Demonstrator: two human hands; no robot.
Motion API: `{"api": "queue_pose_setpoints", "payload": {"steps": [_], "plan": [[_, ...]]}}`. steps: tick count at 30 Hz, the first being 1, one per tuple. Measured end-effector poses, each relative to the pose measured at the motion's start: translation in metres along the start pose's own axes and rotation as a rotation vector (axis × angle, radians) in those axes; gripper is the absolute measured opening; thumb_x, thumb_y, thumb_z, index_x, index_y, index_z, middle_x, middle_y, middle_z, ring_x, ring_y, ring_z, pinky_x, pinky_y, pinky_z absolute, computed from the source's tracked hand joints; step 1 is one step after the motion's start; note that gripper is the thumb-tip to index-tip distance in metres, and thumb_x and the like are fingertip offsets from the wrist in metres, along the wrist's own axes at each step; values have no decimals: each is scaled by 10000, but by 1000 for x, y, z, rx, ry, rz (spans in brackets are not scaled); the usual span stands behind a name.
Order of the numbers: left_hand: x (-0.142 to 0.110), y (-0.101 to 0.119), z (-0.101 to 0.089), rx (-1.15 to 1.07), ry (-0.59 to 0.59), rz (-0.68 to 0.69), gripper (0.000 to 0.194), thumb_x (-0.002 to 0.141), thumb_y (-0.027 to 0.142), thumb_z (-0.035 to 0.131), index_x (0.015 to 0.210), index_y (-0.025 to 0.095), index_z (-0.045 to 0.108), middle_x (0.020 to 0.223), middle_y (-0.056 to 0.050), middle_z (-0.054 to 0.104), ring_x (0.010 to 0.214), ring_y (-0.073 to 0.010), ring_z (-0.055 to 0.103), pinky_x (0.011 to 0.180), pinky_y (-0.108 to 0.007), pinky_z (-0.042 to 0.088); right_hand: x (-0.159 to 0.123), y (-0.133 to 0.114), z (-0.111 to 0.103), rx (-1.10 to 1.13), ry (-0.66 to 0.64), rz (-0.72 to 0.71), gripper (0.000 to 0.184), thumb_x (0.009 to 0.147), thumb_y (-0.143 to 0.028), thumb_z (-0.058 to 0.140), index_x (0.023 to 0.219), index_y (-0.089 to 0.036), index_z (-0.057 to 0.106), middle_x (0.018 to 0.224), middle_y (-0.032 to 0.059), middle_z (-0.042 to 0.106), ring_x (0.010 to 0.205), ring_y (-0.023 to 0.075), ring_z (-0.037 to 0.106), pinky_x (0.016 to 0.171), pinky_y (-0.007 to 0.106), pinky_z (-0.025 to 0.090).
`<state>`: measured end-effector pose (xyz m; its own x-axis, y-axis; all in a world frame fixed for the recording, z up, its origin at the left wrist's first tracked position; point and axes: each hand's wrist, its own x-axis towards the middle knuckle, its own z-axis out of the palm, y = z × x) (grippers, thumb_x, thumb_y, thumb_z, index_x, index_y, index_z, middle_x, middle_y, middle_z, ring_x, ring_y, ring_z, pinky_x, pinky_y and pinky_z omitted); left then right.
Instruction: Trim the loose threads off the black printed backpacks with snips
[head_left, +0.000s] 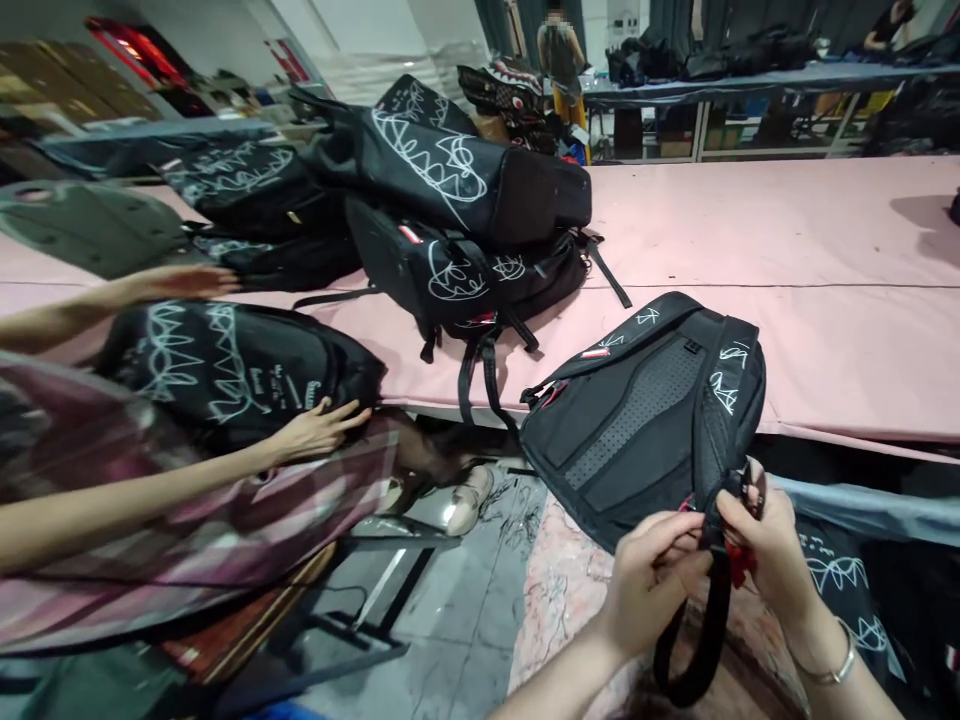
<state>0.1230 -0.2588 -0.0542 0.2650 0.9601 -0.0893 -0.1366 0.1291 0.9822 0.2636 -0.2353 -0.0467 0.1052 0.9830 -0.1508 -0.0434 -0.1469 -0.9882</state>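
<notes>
A black backpack (pixel 645 420) with white scribble print lies back-side up, half over the edge of the pink table (pixel 787 250). My left hand (pixel 649 580) pinches its black shoulder strap (pixel 701 640), which hangs in a loop below. My right hand (pixel 765 540) grips the same strap near a red part at the bag's lower corner. Both hands are closed on the strap.
A pile of similar black backpacks (pixel 450 200) sits on the table at centre left. A co-worker on the left rests a hand (pixel 322 430) on another backpack (pixel 225 370). A person stands far back by long tables holding more bags (pixel 720 50). Tiled floor lies below.
</notes>
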Motion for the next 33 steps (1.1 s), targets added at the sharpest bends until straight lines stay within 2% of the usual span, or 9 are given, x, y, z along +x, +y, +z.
{"api": "queue_pose_setpoints", "payload": {"steps": [2, 4, 6, 7, 9, 13, 19, 26, 33], "plan": [[1, 5, -3, 104, 154, -30, 268, 738, 341, 643, 887, 125, 694, 873, -107, 662, 784, -173, 620, 730, -264, 488, 2, -4, 4, -125, -1, -107, 228, 748, -317, 597, 697, -145, 457, 602, -17, 431, 539, 78, 421, 469, 179, 369], [3, 10, -5, -83, 266, -213, 342, 695, 385, 675, 898, 110, 678, 771, -90, 666, 652, -167, 623, 636, -272, 508, 5, -3, 6, -198, 37, -225, 142, 752, -264, 565, 765, -146, 487, 593, -26, 431, 533, 81, 427, 482, 186, 382], [5, 16, -6, -270, 351, -338, 434, 613, 384, 739, 924, 96, 649, 722, -67, 659, 575, -158, 617, 576, -260, 516, 6, 2, 4, -277, 99, -361, 185, 792, -234, 532, 955, -150, 515, 707, -4, 521, 624, 96, 495, 562, 202, 426], [6, 19, -7, -311, 387, -355, 458, 574, 372, 765, 915, 90, 644, 702, -57, 655, 563, -156, 616, 564, -252, 519, 6, 4, 1, -339, 126, -441, 223, 814, -221, 522, 1029, -161, 510, 789, 13, 557, 690, 104, 523, 612, 215, 440], [7, 26, -7, -327, 435, -348, 484, 514, 354, 797, 883, 80, 644, 670, -45, 648, 541, -150, 612, 534, -232, 518, 5, 9, -6, -483, 136, -627, 174, 841, -191, 518, 1013, -172, 535, 870, 36, 582, 775, 115, 540, 678, 239, 445], [7, 32, -5, -295, 442, -320, 525, 471, 361, 811, 880, 78, 645, 663, -47, 652, 533, -158, 614, 508, -233, 523, 3, 12, -21, -684, 54, -918, 113, 854, -143, 513, 954, -149, 567, 799, 43, 593, 742, 128, 541, 672, 272, 441], [5, 32, 0, -230, 438, -302, 534, 482, 373, 805, 882, 66, 629, 676, -53, 656, 533, -159, 617, 508, -229, 524, 3, 2, -34, -782, -90, -955, 142, 875, -193, 500, 956, -114, 585, 837, 61, 609, 776, 147, 553, 676, 282, 453], [1, 31, -1, -237, 393, -351, 553, 487, 370, 810, 894, 59, 602, 652, -50, 645, 488, -142, 588, 483, -241, 515, 8, 3, -41, -705, -201, -909, 139, 884, -209, 488, 950, -128, 578, 828, 45, 594, 756, 125, 541, 667, 260, 433], [-1, 31, 1, -218, 363, -336, 519, 522, 378, 796, 909, 81, 621, 675, -49, 651, 490, -133, 586, 468, -220, 499, 6, 1, -39, -670, -209, -901, 127, 878, -199, 498, 964, -139, 570, 839, 34, 591, 754, 117, 536, 660, 254, 419]]}}
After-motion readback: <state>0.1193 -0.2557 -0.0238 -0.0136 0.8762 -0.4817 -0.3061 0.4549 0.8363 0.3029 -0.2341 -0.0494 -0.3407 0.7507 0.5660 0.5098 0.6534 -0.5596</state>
